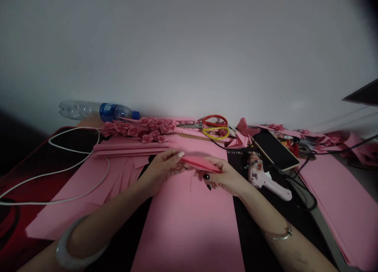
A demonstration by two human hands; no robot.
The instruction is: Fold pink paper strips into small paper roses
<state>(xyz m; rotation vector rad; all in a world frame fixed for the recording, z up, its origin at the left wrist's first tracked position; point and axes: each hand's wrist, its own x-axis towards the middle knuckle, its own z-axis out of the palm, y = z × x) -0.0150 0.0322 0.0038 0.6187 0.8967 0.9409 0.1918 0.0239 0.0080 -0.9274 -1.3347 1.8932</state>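
A small folded piece of pink paper (pixel 201 163) is held up between my two hands, above a long pink sheet (pixel 191 224). My left hand (pixel 165 169) pinches its left end between thumb and fingers. At the right end, my right hand (pixel 223 175) grips it, with dark-nailed fingers curled underneath. A thin dark line shows on the sheet below the paper; I cannot make out what it is. Just beyond my hands lie rolled pink paper (pixel 130 148) and a cluster of pink paper roses (pixel 153 126).
Scissors (pixel 215 128) with red and yellow handles lie at the back. On the right are a glue gun (pixel 268 181), a phone (pixel 276 149), black cables and stacked pink sheets (pixel 339 201). A plastic bottle (pixel 100 110) and a white cable (pixel 67 201) are on the left.
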